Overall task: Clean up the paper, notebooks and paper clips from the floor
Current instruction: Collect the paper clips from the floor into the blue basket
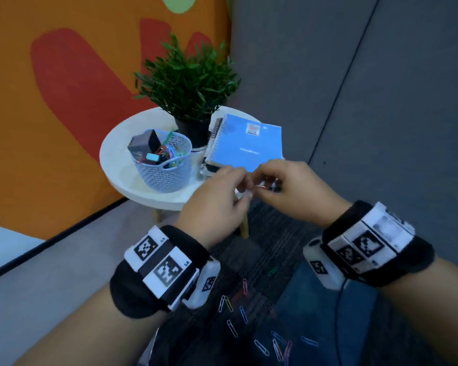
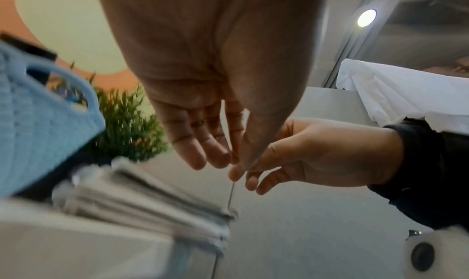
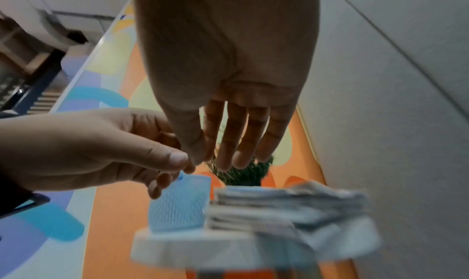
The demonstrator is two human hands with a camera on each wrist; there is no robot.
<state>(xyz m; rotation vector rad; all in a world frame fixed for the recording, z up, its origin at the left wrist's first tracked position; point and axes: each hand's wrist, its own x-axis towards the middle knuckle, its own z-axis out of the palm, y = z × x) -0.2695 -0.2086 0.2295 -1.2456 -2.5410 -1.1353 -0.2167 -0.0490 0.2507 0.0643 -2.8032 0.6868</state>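
My two hands meet in the air in front of a round white table (image 1: 132, 180). The left hand (image 1: 245, 184) and the right hand (image 1: 265, 184) both pinch a small thin paper clip (image 2: 231, 193), which hangs as a wire below the touching fingertips; most of it is hidden. A blue spiral notebook (image 1: 246, 146) tops a stack on the table just beyond the hands. Several coloured paper clips (image 1: 233, 307) lie scattered on the dark carpet below my wrists. A pale blue mesh basket (image 1: 167, 165) on the table holds clips and small items.
A potted green plant (image 1: 188, 83) stands at the back of the table between basket and notebooks. An orange patterned wall (image 1: 64, 101) is to the left, a grey panel (image 1: 381, 101) to the right. A black cable (image 1: 339, 313) runs down the floor at the right.
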